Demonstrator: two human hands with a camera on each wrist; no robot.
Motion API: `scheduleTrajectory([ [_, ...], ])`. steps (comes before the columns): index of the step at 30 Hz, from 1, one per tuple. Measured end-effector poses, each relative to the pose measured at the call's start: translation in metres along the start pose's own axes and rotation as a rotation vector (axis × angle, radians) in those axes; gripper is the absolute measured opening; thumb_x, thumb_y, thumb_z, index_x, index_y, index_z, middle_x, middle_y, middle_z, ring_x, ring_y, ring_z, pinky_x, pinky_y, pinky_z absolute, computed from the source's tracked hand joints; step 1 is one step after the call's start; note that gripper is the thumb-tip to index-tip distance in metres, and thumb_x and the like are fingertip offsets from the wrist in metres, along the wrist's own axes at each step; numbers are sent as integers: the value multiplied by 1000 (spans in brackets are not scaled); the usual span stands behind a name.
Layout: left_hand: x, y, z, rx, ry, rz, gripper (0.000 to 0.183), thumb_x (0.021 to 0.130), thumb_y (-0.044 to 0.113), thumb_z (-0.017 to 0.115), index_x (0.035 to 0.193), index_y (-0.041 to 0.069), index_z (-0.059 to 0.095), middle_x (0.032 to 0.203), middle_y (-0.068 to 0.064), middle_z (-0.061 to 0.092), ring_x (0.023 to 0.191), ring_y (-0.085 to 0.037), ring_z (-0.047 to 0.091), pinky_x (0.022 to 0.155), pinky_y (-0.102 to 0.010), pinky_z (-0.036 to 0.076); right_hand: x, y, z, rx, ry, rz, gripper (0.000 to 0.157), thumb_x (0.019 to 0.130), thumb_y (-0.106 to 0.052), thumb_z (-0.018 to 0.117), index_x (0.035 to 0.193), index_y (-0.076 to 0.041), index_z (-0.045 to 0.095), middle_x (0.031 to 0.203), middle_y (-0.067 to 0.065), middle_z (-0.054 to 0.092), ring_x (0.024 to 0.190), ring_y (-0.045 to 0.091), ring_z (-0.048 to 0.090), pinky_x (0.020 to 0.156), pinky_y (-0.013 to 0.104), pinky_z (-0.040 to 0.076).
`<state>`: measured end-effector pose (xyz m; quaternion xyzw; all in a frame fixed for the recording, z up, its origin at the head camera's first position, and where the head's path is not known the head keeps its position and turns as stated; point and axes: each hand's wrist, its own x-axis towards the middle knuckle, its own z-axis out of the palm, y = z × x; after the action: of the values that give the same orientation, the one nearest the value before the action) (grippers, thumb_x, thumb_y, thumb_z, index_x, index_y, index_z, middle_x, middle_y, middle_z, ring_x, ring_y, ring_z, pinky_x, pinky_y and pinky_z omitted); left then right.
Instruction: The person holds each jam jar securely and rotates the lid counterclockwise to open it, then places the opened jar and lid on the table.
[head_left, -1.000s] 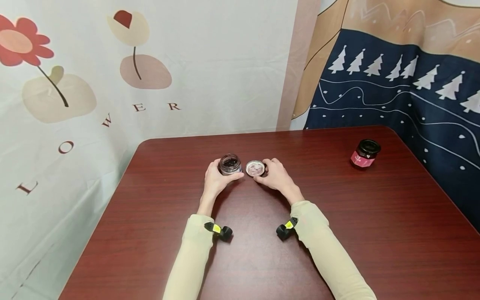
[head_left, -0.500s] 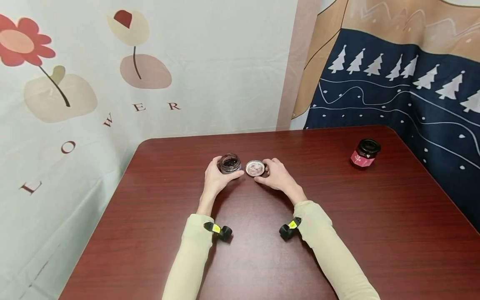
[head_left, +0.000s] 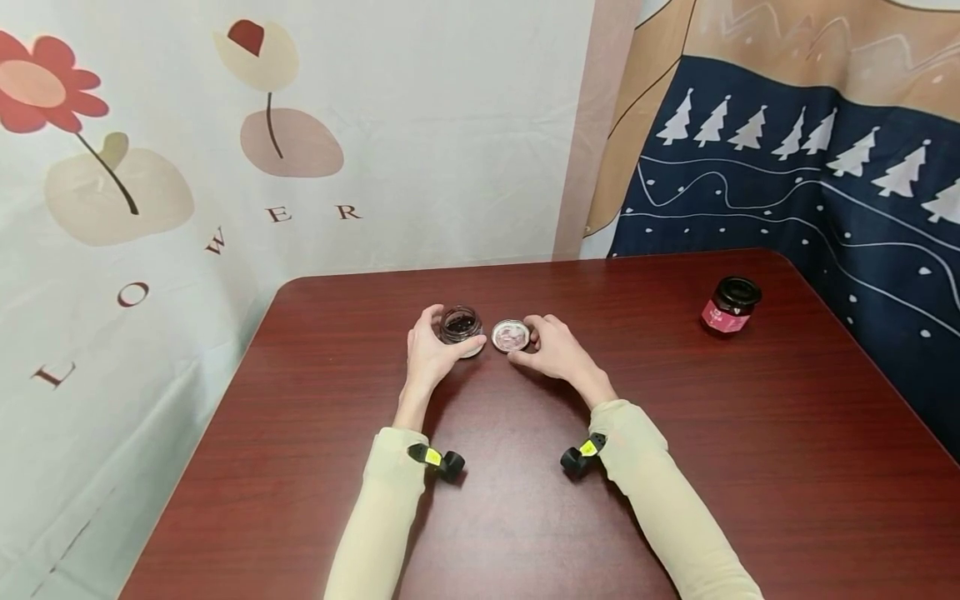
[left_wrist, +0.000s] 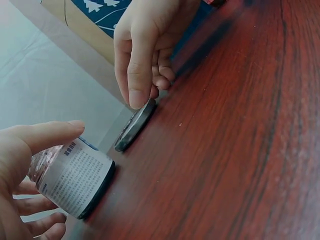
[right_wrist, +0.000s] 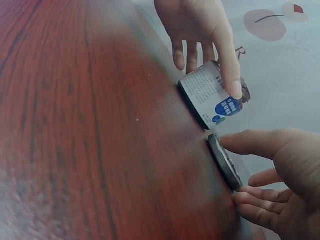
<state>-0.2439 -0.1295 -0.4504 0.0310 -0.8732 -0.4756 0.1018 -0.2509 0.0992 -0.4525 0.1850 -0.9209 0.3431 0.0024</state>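
A lidless glass jar (head_left: 461, 323) with dark contents stands upright on the table; its white label (left_wrist: 80, 175) shows in both wrist views. My left hand (head_left: 432, 354) is spread around the jar's near and left sides. Its thumb lies along the jar, while the other fingers hang loosely and look apart from the glass. To the jar's right, the round lid (head_left: 511, 336) lies on the table, inner side up. My right hand (head_left: 557, 350) is at the lid's right side, thumb and fingertips at its edge with fingers relaxed. Whether all of them touch it, I cannot tell.
A second jar (head_left: 729, 308), with a black lid and pink label, stands at the far right of the dark red table (head_left: 495, 517). Printed cloths (head_left: 450, 142) hang behind the table. Both sleeves carry a small black wrist camera (head_left: 450, 465).
My left fingers have loosened and spread away from the jar. My right wrist has shifted slightly to the right. The lid and the second jar have stayed in place.
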Motion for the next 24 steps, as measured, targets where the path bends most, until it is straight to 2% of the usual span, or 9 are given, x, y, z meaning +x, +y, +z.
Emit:
scheduleTrajectory([
  [5, -1, 4, -2, -13, -16, -5, 94, 70, 39, 92, 146, 10, 46, 134, -15, 57, 130, -31, 41, 107, -48, 36, -2, -3, -4, 9, -5, -1, 68, 84, -30, 80, 135, 7, 54, 96, 11, 58, 96, 24, 53, 87, 39, 47],
  [9, -1, 8, -4, -25, -14, 0, 94, 71, 39, 92, 147, 13, 44, 132, -13, 55, 127, -30, 43, 105, -46, 37, -4, -8, -9, 6, 15, -12, 69, 85, -32, 80, 136, 6, 54, 101, 13, 59, 98, 26, 54, 88, 41, 48],
  [19, -3, 17, -11, -86, 13, 78, 90, 73, 42, 89, 146, 13, 45, 138, -18, 52, 121, -29, 51, 102, -46, 42, -9, -20, -19, 12, 91, -16, 66, 87, -33, 78, 139, -1, 55, 116, 17, 58, 104, 28, 58, 87, 46, 50],
  [24, -5, 21, -14, -106, 14, 105, 87, 75, 42, 87, 146, 13, 46, 138, -13, 52, 123, -29, 52, 103, -45, 42, -11, -25, -23, 25, 98, 2, 66, 89, -35, 76, 141, -1, 54, 121, 16, 57, 109, 29, 59, 91, 47, 50],
])
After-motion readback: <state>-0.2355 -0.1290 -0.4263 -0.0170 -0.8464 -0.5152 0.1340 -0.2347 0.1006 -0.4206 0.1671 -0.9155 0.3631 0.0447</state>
